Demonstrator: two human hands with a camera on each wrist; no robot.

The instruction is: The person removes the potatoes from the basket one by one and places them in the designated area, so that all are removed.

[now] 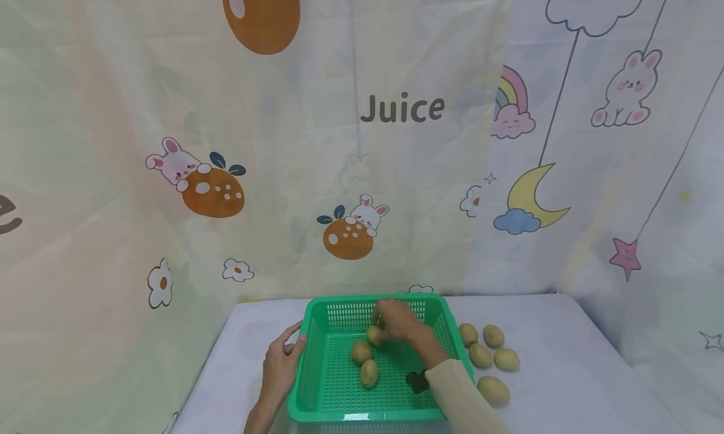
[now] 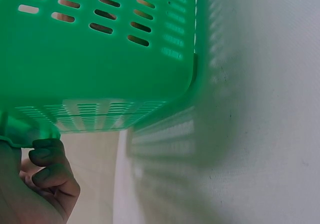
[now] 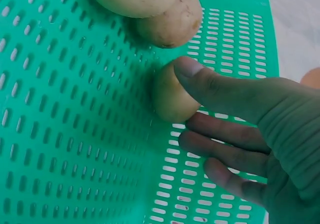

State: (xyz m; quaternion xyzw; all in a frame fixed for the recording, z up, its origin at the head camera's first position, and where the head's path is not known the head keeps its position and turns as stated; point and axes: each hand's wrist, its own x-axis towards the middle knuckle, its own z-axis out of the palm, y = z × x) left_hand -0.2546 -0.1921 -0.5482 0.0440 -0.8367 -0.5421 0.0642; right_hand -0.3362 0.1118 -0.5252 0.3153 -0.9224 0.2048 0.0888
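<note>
A green plastic basket (image 1: 367, 416) with slotted walls stands on the table. At its left rim is my left hand (image 1: 279, 362), gripping the edge; in the left wrist view the fingers (image 2: 55, 176) curl under the rim. My right hand (image 1: 398, 321) reaches inside, near the far wall, and holds a potato (image 1: 374, 335) between thumb and fingers. In the right wrist view the thumb lies over that potato (image 3: 172, 96), with the fingertips at its lower side. Two more potatoes lie in the basket, one (image 1: 362, 352) close by and another (image 1: 369, 374) nearer the front.
Several loose potatoes (image 1: 481, 355) lie on the white-covered table (image 1: 554, 384) just right of the basket. A printed cloth curtain (image 1: 283, 170) hangs behind the table and along its sides. A black wrist camera (image 1: 417, 382) sits at the right cuff, over the basket.
</note>
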